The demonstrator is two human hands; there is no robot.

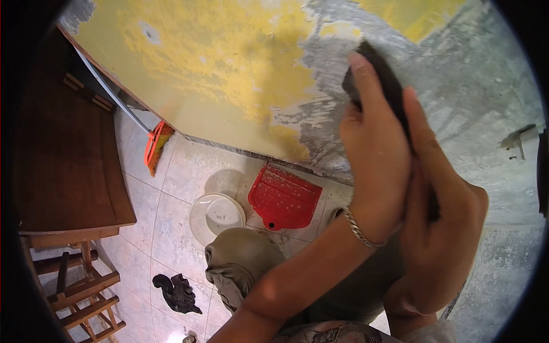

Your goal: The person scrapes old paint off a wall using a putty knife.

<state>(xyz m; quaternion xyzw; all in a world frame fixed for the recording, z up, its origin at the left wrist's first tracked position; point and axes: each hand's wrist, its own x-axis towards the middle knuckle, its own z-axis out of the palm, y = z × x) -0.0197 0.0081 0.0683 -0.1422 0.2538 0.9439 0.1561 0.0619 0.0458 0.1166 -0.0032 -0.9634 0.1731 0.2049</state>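
My left hand (377, 145), with a braided metal bracelet (360, 229) on its wrist, grips a dark, flat hand tool (388, 81) against the wall. Motion blurs the tool, so its exact kind cannot be told. Close beside it, my right hand (454, 206) holds the lower part of the same tool, its fingers stretched along the edge. Around the tool the wall (326, 51) shows bare grey plaster with scrape marks. To the left, worn yellow paint (223, 64) covers the wall. The tool's working face is hidden.
A red dustpan (285, 197) and a white bucket (218, 218) stand on the tiled floor below the wall. Farther left are an orange broom (158, 145), a wooden cabinet (68, 150) and wooden stools (85, 296). A black cloth (176, 293) lies near my knee (244, 253).
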